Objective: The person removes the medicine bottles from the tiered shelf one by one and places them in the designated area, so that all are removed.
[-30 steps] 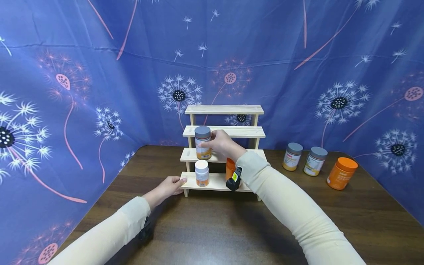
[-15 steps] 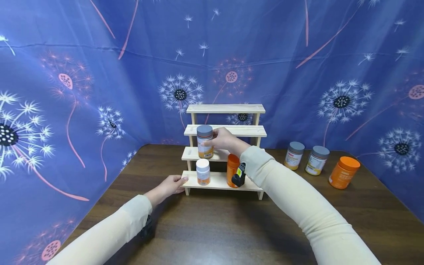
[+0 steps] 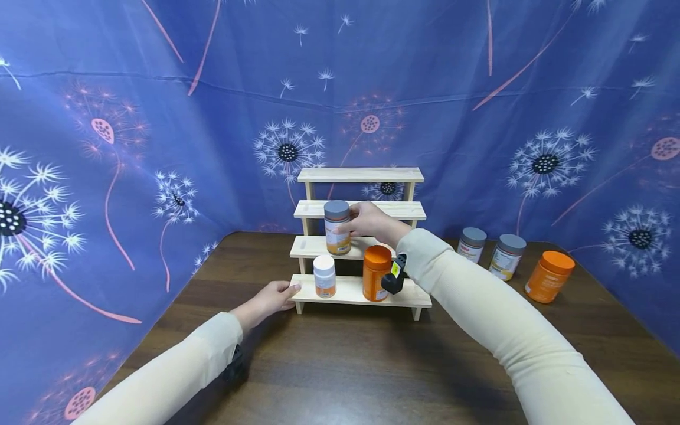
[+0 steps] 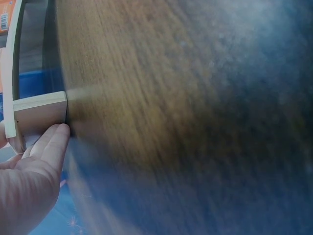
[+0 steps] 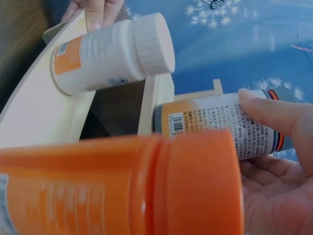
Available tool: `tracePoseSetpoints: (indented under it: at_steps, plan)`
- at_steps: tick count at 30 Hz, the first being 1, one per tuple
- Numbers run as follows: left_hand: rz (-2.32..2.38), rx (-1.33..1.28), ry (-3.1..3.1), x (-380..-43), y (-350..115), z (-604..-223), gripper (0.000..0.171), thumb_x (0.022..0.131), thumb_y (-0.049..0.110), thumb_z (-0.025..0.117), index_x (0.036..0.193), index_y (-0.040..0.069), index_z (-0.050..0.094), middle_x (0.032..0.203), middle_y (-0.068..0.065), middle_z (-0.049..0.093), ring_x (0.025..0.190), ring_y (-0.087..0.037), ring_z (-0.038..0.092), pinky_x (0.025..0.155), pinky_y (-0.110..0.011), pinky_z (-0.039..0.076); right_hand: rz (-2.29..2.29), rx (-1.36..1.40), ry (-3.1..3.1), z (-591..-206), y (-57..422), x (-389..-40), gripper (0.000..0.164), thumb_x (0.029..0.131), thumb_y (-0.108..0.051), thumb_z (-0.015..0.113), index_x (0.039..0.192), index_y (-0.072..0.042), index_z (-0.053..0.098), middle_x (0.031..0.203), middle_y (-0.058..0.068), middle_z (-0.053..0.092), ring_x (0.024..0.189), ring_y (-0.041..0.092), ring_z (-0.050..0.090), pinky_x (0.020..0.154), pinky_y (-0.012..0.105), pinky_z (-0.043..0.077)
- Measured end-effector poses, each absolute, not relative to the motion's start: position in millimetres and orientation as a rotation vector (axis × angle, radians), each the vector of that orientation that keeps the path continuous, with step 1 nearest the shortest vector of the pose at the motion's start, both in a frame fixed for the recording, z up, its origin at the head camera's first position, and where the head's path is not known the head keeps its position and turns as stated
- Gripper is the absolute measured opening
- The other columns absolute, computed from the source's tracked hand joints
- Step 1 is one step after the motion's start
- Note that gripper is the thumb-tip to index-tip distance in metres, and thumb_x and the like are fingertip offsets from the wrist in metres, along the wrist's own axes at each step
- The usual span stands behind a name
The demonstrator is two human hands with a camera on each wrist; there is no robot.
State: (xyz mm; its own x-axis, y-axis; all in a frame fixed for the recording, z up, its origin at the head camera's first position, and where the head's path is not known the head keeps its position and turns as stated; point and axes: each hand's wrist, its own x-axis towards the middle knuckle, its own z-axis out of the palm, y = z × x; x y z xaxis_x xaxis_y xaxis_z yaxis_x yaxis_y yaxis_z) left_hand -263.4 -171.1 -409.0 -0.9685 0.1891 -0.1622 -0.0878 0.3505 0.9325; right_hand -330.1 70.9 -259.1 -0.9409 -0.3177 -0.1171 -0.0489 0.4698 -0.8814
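Observation:
My right hand (image 3: 372, 223) holds a grey-lidded supplement bottle (image 3: 336, 227) upright at the second step from the bottom of a wooden tiered stand (image 3: 360, 175). In the right wrist view, thumb and fingers lie on opposite sides of this bottle (image 5: 210, 120). My left hand (image 3: 273, 297) grips the left end of the lowest step, thumb on top. The left wrist view shows its fingers (image 4: 51, 144) against the stand's leg (image 4: 41, 110). On the lowest step stand a white bottle (image 3: 324, 276) and an orange bottle (image 3: 376, 274), the latter under my right wrist.
To the right on the brown table (image 3: 319, 366) stand two grey-lidded bottles (image 3: 471, 244) (image 3: 506, 258) and an orange jar (image 3: 549, 277). My right sleeve partly covers the nearer ones. A blue dandelion-print cloth (image 3: 451, 118) hangs behind the stand.
My right hand has shifted the grey-lidded bottle to the right along the second step, uncovering more of the orange bottle below. The left hand stays on the stand.

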Motion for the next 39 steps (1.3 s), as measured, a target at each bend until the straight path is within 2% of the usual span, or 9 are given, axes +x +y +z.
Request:
tracePoseSetpoints:
  at_steps: [10,20,30,39]
  plan:
    - [1.673,0.089,2.374,-264,-173,-411,0.043,0.103,0.015,0.046,0.126,-0.020,0.047,0.111,-0.031,0.064,0.112,-0.040,0.061,0.100,-0.044,0.053,-1.510,-0.274,2.445,-251,97,-329,0.070,0.085,-0.016,0.075,0.145,-0.006,0.040,0.140,0.013,0.050,0.129,0.029,0.049,0.106,0.042,0.050]
    - [1.680,0.088,2.376,-263,-173,-410,0.042,0.103,0.016,0.047,0.125,-0.020,0.048,0.109,-0.030,0.065,0.111,-0.039,0.062,0.101,-0.044,0.053,-1.527,-0.289,2.452,-252,109,-328,0.067,0.086,-0.014,0.074,0.143,-0.004,0.042,0.139,0.015,0.051,0.129,0.030,0.049,0.110,0.046,0.046]
    - [1.627,0.119,2.390,-262,-175,-410,0.044,0.104,0.017,0.045,0.127,-0.020,0.046,0.114,-0.031,0.062,0.114,-0.039,0.060,0.101,-0.044,0.053,-1.565,-0.279,2.473,-250,120,-325,0.065,0.087,-0.013,0.072,0.143,-0.002,0.041,0.140,0.018,0.050,0.129,0.032,0.049,0.108,0.044,0.048]
    - [1.643,0.082,2.377,-262,-174,-410,0.045,0.104,0.017,0.045,0.129,-0.020,0.045,0.117,-0.033,0.061,0.115,-0.039,0.059,0.101,-0.043,0.053,-1.594,-0.233,2.467,-246,129,-320,0.065,0.088,-0.012,0.071,0.145,-0.002,0.039,0.143,0.018,0.047,0.131,0.032,0.047,0.110,0.044,0.046]
